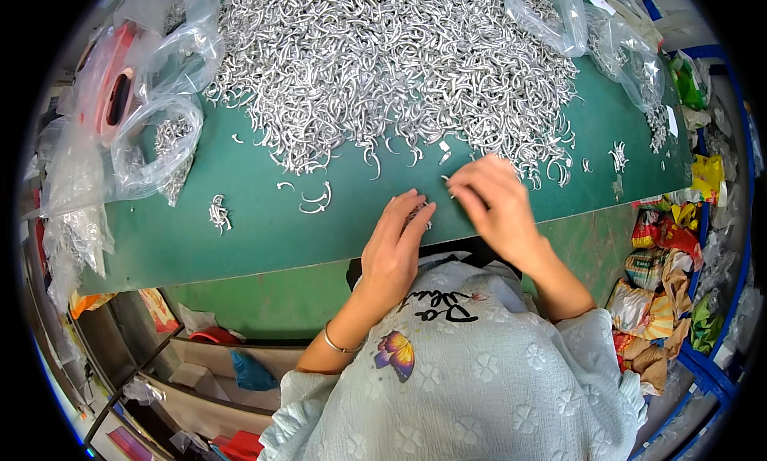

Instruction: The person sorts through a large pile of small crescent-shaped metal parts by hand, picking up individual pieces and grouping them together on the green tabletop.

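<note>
A large heap of small, curved, silver metal pieces (383, 69) covers the far half of the green table (264, 229). Near the table's front edge, my left hand (390, 241) rests with its fingers curled around a small bunch of these pieces (417, 216), partly hidden by the fingers. To its right, my right hand (499, 209) is raised slightly, thumb and forefinger pinching one curved metal piece (447, 181). A few loose curved pieces (317, 199) lie beyond my left hand. A small white bit (444, 146) sits at the heap's near edge.
Small bunches of pieces lie at the left (219, 213) and the right (618, 156). Clear plastic bags (152, 185) with metal pieces stand at the left; another bag (631, 77) lies at the far right. Coloured packets (651, 301) fill a blue-framed rack at the right.
</note>
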{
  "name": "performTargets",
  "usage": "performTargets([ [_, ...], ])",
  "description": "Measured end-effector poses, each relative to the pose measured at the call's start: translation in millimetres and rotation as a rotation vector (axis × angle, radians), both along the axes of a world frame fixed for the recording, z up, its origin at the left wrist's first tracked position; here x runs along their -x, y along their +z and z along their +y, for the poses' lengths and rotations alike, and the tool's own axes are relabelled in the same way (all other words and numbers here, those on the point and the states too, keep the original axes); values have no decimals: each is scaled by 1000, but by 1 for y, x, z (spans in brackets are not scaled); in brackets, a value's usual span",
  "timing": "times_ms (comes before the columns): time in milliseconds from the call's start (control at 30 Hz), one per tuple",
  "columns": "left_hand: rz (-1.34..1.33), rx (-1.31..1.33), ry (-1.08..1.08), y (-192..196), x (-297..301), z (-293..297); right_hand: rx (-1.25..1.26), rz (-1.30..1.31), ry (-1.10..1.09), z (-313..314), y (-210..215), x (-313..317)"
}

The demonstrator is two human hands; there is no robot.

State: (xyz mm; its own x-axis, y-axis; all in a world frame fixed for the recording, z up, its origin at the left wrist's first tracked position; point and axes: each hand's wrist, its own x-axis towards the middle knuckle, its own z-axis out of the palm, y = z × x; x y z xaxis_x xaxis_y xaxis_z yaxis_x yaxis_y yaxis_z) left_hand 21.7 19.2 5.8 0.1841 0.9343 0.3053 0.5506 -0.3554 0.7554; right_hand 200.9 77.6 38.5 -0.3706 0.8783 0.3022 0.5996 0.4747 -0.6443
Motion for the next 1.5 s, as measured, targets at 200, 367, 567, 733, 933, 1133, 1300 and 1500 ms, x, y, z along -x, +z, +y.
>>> performTargets([
  [200, 58, -49, -36, 1, 3, 1, -123, -196, -174, 0, 4, -9],
  [367, 5, -30, -45, -1, 4, 1, -34, -150, -38, -9, -8, 14],
  [567, 80, -19, 2, 10, -1, 4, 29, 60, 28, -2, -6, 3],
  [733, 120, 0, -87, 5, 4, 2, -134, -285, -270, 5, -4, -9],
  [933, 84, 4, -78, 5, 4, 2, -136, -292, -248, 8, -5, -11],
  [1133, 64, 8, -81, 4, 5, 1, -154, -242, -367, 17, 5, -34],
  [1300, 46, 27, -57, 4, 11, -2, -143, -276, -332, 20, 0, -28],
  [1500, 46, 22, -35, 3, 21, -3, -112, -343, -282, 23, 7, -42],
])
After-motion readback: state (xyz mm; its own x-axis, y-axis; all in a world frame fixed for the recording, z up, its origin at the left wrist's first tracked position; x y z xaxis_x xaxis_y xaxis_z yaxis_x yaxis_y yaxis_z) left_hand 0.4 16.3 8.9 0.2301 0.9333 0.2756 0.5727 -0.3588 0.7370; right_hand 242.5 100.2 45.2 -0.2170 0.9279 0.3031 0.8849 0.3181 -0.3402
